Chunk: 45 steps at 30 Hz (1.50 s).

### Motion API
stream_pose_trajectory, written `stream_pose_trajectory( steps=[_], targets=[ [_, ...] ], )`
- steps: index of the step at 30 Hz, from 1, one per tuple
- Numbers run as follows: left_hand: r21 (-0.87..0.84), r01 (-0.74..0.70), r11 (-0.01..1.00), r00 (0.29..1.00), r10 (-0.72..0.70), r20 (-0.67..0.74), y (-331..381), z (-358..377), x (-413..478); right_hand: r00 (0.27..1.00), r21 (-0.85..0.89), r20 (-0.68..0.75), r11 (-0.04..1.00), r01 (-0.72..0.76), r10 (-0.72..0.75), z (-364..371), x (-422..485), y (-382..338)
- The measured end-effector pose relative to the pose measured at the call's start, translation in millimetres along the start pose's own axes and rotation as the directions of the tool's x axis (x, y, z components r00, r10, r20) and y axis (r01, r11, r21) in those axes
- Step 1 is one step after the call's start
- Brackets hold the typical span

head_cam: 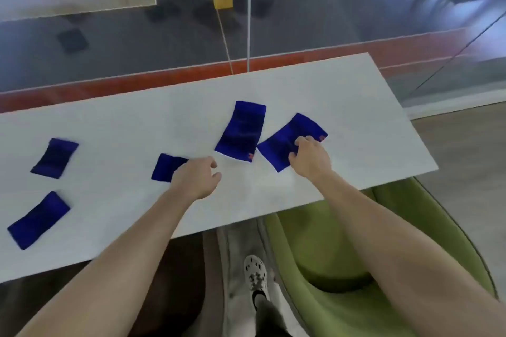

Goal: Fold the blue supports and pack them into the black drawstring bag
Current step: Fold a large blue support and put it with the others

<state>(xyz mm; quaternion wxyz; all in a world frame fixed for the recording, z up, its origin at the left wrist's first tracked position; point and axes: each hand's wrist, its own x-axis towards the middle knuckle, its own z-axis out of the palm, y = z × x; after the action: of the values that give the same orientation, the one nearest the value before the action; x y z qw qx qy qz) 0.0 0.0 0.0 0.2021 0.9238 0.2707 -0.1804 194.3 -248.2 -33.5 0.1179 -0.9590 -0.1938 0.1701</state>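
Note:
Several blue supports lie flat on the white table (115,123). My right hand (309,157) rests on the rightmost support (284,142), its fingers curled onto the cloth. A longer support (242,131) lies just left of it. My left hand (198,179) hovers over the right edge of a small support (165,167), fingers loosely bent and holding nothing. Two more supports lie at the far left, one (54,157) behind the other (38,220). No black drawstring bag is in view.
A green chair (356,254) stands under the table's near right corner. My leg and a white shoe (256,276) show below the table's front edge. A glass wall (328,13) with purple lettering stands behind the table.

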Motion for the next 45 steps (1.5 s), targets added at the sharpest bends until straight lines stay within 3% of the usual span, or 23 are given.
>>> stream_pose_trajectory(
  steps=[6,9,12,16,22,25,29,33,36,40,45],
  targets=[
    [-0.081,-0.055,0.995,0.996,0.050,-0.072,50,14,58,0.986,-0.060,-0.123,0.991,-0.118,0.110,10,83,30],
    [-0.088,-0.137,0.987,0.985,0.126,-0.114,74,26,85,0.992,-0.188,-0.037,0.974,-0.129,0.124,21,97,48],
    [-0.107,-0.176,0.978,0.980,0.165,-0.110,99,44,104,0.983,-0.182,0.038,0.968,-0.172,0.182,21,103,62],
    [-0.131,-0.082,0.988,0.996,0.078,-0.040,118,67,121,0.969,-0.098,0.089,0.970,-0.222,0.230,13,101,72],
    [-0.082,-0.047,0.996,0.998,0.043,-0.043,133,87,120,0.987,0.325,0.043,0.932,-0.162,0.157,3,64,84],
    [-0.235,-0.057,0.970,0.998,0.047,-0.049,128,86,114,0.990,0.450,-0.006,0.885,-0.120,0.138,-15,52,74],
    [-0.378,-0.020,0.926,0.999,0.000,-0.053,111,85,107,0.997,0.471,0.044,0.882,0.032,-0.060,-44,47,38],
    [-0.546,0.098,0.832,0.945,-0.250,-0.213,81,73,108,0.969,0.522,0.115,0.843,0.129,-0.220,-69,50,7],
    [-0.403,0.236,0.884,0.887,-0.366,-0.282,46,61,124,0.963,0.599,0.130,0.793,0.115,-0.238,-77,64,-5],
    [-0.237,0.279,0.931,0.941,-0.314,-0.125,18,46,148,0.968,0.569,0.132,0.816,0.101,-0.212,-65,84,-14],
    [-0.411,0.206,0.888,0.978,-0.203,0.053,22,40,155,0.968,0.557,0.191,0.830,0.029,-0.162,-41,106,-25]
  ],
)
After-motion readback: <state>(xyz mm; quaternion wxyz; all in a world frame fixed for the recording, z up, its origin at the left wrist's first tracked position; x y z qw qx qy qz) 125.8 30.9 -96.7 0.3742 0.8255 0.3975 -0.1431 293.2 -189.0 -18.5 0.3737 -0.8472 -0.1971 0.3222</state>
